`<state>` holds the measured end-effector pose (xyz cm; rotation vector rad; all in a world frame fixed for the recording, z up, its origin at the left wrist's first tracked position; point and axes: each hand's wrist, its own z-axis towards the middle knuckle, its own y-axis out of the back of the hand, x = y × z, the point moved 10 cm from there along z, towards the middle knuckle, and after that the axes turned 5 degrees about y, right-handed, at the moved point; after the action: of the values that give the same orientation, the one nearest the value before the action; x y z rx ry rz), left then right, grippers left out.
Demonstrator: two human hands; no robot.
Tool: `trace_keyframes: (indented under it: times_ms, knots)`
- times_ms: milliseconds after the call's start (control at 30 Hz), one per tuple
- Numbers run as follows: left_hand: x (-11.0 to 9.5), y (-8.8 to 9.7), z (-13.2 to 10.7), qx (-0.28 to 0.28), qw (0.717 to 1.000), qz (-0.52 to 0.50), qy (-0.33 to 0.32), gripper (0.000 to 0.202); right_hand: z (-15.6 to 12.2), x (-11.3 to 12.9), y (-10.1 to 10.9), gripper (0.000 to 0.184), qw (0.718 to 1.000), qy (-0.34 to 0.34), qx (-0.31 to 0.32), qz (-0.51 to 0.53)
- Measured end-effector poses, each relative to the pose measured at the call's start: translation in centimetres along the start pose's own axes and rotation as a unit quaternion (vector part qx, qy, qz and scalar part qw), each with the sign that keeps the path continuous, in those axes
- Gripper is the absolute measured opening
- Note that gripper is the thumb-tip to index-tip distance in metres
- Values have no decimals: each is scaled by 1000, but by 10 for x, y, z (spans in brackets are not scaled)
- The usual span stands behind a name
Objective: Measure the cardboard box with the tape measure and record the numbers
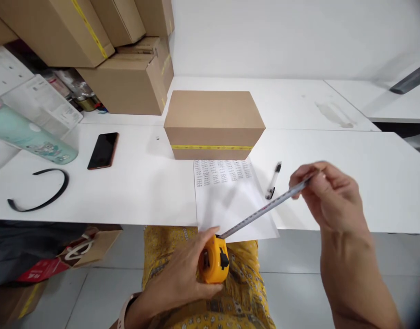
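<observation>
My left hand is wrapped round the yellow case of a tape measure, just in front of the table's edge. From the case a stretch of silver blade runs up to the right. Its far end is pinched between the thumb and fingers of my right hand, above the table. Beyond the blade, a cardboard box with a yellow tape strip sits closed on the white table. Partly under the box's front lies a sheet of paper with handwritten rows, its near edge overhanging the table.
A pen lies right of the paper. To the left are a phone, a black headband-like curve and a mint-green bottle. Stacked cardboard boxes stand at the back left. A paper bag is below the table.
</observation>
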<state>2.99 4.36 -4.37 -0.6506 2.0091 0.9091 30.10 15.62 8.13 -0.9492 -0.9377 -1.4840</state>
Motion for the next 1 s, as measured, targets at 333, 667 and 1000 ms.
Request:
trace_keyframes:
  times_ms: [333,667,1000]
  knots:
    - [-29,39,-14,-100,990,-68,-76,100,-78,9,-121,19,945,136,275,-115]
    - [-13,158,8,-307,925,222,-3,80,-3,-109,53,37,836,-179,-46,-516]
    - [-8,192,45,-287,859,423,33,62,14,-129,55,39,843,-148,27,-517]
